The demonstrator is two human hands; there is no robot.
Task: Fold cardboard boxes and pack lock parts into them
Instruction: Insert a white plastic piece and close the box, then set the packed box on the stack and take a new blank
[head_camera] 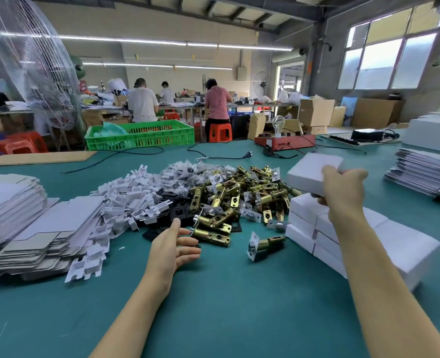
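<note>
Teal-covered work table (226,306): carries all items listed below.

Right hand (344,195): raised over the right part of the table, grip closed around a folded white cardboard box (313,171), thumb on the near face, fingers wrapped over its right end. The box is tilted and clear of the table.

Stack of closed white cardboard boxes (394,244): near right, directly below the held box, two or three layers high (exact count cannot be told).

Left hand (172,249): low over the table near centre, grip wide, fingers spread and relaxed, holding nothing, fingertips just beside a brass-coloured cylindrical latch bolt (213,233).

Heap of brass-coloured metal latch parts (247,195): centre of the table, far of the left hand; one latch with a silver faceplate (264,245) lies apart on the near side.

Pile of small clear bags of dark screws (187,174): far centre, touching the heap.

Pile of white die-cut card inserts (131,200): left of the heap.

Stack of flat unfolded white cardboard blanks (20,220): near left.

Second stack of flat blanks (420,171): far right.

Green slatted plastic crate (141,134): far left edge.
</note>
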